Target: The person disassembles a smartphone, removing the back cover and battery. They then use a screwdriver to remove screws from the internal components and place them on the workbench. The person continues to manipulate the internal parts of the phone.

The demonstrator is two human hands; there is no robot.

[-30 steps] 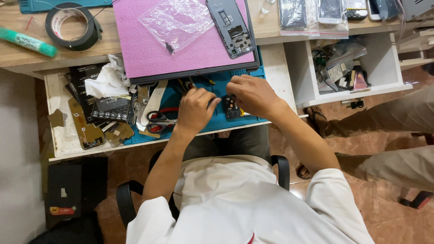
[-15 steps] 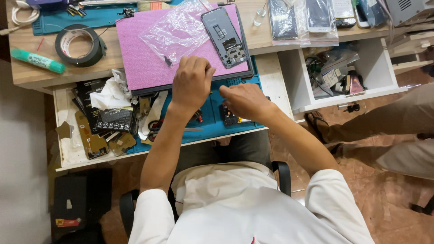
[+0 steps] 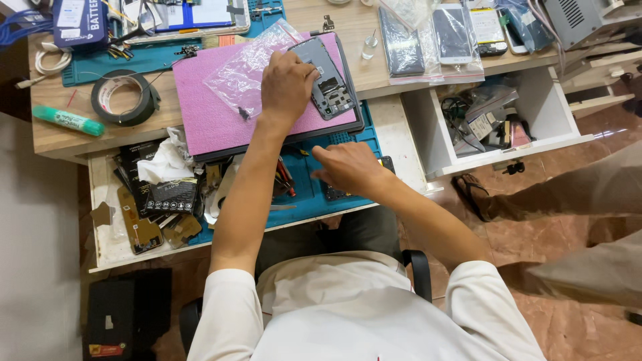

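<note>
Evenly bright under soft overhead light, with faint shadows beneath the desk edge, slight wide-angle bending at the borders, mostly sharp.

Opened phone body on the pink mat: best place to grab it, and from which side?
Probably by its two long edges, from above. The opened phone body lies flat on the pink mat, components facing up. Left hand covers its left edge; the right edge is free.
</note>
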